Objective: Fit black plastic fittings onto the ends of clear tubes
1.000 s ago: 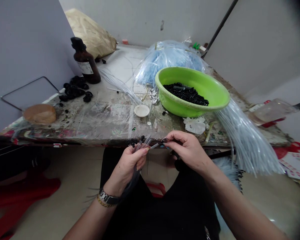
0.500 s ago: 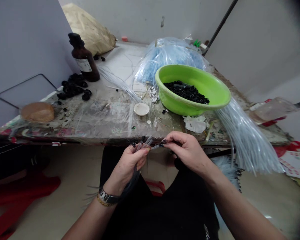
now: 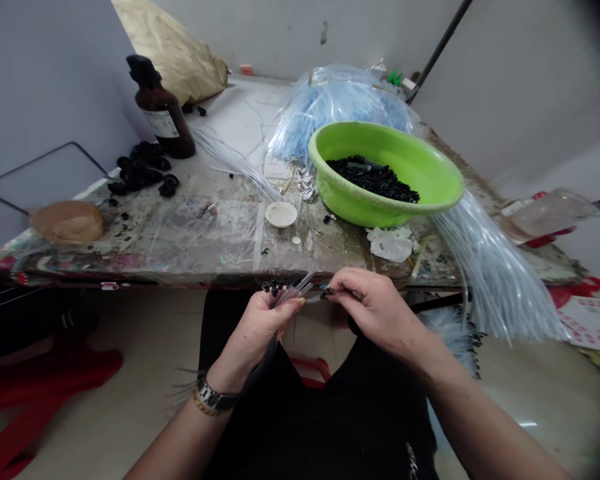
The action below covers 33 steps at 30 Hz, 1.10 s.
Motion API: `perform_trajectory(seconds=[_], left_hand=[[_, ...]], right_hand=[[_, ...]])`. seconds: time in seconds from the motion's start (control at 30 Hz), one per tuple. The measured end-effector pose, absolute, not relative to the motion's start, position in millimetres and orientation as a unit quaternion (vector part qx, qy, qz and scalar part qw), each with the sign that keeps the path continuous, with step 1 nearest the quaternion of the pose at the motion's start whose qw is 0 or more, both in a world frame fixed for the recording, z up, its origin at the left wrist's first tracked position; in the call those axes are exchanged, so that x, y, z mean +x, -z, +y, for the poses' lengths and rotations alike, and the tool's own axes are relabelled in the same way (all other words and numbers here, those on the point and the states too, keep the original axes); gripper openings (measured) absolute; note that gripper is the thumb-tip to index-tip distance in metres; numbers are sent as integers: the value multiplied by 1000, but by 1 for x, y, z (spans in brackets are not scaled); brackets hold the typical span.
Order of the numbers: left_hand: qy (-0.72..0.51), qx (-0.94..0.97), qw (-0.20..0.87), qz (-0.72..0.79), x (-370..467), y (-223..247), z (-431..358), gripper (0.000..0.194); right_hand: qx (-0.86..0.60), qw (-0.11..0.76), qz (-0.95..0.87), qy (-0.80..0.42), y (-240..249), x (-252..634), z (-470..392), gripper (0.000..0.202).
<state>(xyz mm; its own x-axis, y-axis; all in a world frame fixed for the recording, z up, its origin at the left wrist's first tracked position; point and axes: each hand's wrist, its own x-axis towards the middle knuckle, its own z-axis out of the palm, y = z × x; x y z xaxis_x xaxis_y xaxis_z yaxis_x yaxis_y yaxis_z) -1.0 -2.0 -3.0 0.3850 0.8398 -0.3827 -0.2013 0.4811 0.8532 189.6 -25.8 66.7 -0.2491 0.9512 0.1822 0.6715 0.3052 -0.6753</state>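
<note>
The left hand is closed around a bundle of thin tubes, just off the middle of the near edge of the surface and above the lap. The tube ends fan out past the thumb, and the rest of the bundle hangs down behind the wrist. The right hand pinches a small black piece between thumb and forefinger, at the end of one tube that reaches across from the left hand. The fingers hide whether the piece is seated on that tube or only touching it.

Several black tips show on the left side of the bundle, while the ends nearer the right hand look bare, so the bundle seems only partly fitted with black pieces.

A green basin with a heap of black pieces in it sits on the right half of the surface. Long clear strands run out beside it and droop over the near edge towards the right corner; a bluish bundle lies behind it, near the far edge. A white dish is left of the basin. Towards the left edge stand a dark bottle and, beside it, a pile of larger black lumps. A brown round block rests near the near left corner, and a pale sack at the far left corner.
</note>
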Motion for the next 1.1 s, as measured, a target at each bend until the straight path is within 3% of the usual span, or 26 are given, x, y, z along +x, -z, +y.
perform_trajectory(seconds=[0.37, 0.6, 1.1], left_hand=[[-325, 350, 764, 434, 2, 4, -4, 29], [-320, 394, 761, 404, 5, 0, -6, 17], [-315, 341, 773, 433, 15, 4, -14, 21]], right_hand=[[-560, 317, -719, -262, -61, 192, -28, 16], [-582, 318, -672, -329, -60, 194, -33, 12], [-576, 293, -706, -290, -52, 195, -37, 16]])
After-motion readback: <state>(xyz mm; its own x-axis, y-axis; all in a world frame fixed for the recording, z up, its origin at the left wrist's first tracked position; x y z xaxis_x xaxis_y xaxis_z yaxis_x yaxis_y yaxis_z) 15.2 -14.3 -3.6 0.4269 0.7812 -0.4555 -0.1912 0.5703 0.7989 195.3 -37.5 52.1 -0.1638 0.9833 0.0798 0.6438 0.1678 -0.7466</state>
